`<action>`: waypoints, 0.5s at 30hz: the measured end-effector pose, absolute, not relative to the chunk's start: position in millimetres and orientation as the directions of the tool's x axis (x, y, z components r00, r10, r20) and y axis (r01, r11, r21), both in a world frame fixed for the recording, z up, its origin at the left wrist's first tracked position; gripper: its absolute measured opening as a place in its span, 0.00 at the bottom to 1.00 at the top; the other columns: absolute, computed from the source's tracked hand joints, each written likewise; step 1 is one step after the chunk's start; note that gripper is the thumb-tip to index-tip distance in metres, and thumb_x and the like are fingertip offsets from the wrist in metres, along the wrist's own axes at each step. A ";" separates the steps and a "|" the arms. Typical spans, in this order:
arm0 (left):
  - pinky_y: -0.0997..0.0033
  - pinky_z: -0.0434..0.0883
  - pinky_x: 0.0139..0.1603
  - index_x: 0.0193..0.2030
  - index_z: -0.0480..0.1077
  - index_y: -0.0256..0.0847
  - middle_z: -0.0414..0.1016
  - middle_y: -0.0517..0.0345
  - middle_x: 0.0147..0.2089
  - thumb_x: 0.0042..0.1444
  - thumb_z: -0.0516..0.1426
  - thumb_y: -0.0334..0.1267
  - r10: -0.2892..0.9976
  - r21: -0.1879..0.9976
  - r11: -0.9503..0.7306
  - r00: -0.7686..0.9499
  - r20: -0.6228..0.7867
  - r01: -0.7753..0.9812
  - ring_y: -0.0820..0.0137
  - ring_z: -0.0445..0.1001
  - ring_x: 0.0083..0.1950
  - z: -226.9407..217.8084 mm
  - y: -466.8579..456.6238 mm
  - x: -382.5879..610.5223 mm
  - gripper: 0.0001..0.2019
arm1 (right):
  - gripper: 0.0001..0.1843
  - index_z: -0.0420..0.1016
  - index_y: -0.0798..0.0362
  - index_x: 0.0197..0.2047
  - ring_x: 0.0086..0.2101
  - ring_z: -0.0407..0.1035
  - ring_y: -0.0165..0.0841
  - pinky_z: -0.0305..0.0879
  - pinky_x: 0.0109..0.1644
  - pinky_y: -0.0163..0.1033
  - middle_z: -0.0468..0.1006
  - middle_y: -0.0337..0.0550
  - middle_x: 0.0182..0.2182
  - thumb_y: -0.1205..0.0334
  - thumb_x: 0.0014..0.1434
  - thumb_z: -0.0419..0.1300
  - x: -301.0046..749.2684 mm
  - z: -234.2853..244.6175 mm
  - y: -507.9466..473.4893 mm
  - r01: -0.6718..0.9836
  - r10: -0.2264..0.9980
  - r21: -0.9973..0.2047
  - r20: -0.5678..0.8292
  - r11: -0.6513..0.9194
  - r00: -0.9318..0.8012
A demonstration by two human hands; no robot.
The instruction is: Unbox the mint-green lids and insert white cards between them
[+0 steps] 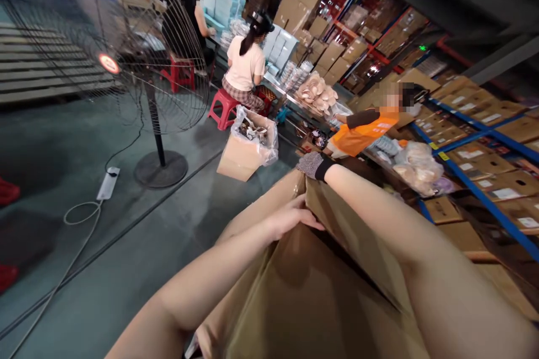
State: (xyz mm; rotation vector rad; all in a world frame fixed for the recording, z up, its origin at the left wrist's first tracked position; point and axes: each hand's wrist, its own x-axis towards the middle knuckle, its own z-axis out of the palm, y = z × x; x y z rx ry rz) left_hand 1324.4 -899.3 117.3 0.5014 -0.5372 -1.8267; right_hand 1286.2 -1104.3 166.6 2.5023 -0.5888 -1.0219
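A large brown cardboard box (303, 291) fills the lower middle of the head view, right in front of me. One of its top flaps (349, 235) stands partly raised, leaving a dark gap along its edge. My left hand (295, 217), bare, is at the box's top near the far end; its fingers reach into the gap and hold the flap's edge. Farther out, my right hand (314, 166) wears a speckled grey glove with a black cuff. It is bent over the far corner of the box, and its fingertips are partly hidden.
A floor fan (160, 123) stands at left, near a power strip (108, 184) with a cable across the floor. An open carton with a plastic liner (242, 154) sits ahead. Several people work along a table (290, 98). Shelves of boxes (484, 162) line the right.
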 end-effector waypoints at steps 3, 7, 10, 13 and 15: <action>0.67 0.73 0.41 0.60 0.65 0.37 0.74 0.49 0.48 0.35 0.58 0.27 -0.953 0.666 -0.229 -0.304 -0.003 0.710 0.69 0.76 0.33 113.5 -900.7 1324.3 0.37 | 0.18 0.77 0.62 0.51 0.53 0.64 0.46 0.58 0.59 0.56 0.70 0.59 0.48 0.72 0.64 0.50 1286.8 162.3 -1131.4 -0.390 -0.610 0.485 -0.476 -0.783 0.633; 0.70 0.71 0.30 0.62 0.61 0.35 0.73 0.44 0.51 0.35 0.57 0.32 -0.958 0.736 -0.185 -0.288 0.014 0.651 0.71 0.74 0.25 100.3 -908.6 1322.6 0.40 | 0.18 0.74 0.62 0.52 0.46 0.67 0.40 0.63 0.54 0.47 0.70 0.58 0.46 0.69 0.66 0.47 1287.1 174.8 -1142.4 -0.651 -0.779 0.430 -0.295 -0.625 0.553; 0.70 0.71 0.31 0.66 0.57 0.36 0.74 0.44 0.52 0.36 0.57 0.31 -0.954 0.766 -0.174 -0.300 0.026 0.619 0.72 0.74 0.27 93.1 -912.9 1322.0 0.43 | 0.19 0.70 0.61 0.53 0.45 0.66 0.32 0.64 0.54 0.38 0.69 0.54 0.47 0.68 0.67 0.42 1260.1 203.6 -1125.9 -0.787 -0.845 0.311 -0.149 -0.532 0.513; 0.68 0.74 0.40 0.62 0.63 0.36 0.75 0.46 0.53 0.38 0.58 0.30 -0.957 0.806 -0.138 -0.286 0.040 0.575 0.67 0.76 0.38 90.1 -911.2 1322.4 0.38 | 0.14 0.68 0.62 0.43 0.41 0.64 0.27 0.63 0.53 0.31 0.70 0.50 0.42 0.66 0.65 0.44 1192.3 241.0 -1080.1 -0.853 -0.852 -0.014 -0.024 -0.523 0.523; 0.64 0.72 0.50 0.55 0.70 0.34 0.76 0.46 0.52 0.42 0.58 0.32 -0.970 0.894 -0.102 -0.243 0.008 0.436 0.62 0.76 0.48 90.7 -908.3 1324.9 0.28 | 0.14 0.64 0.62 0.37 0.37 0.62 0.27 0.64 0.47 0.31 0.68 0.49 0.36 0.58 0.62 0.49 1130.3 262.2 -1029.3 -0.776 -0.852 -0.373 0.087 -0.509 0.517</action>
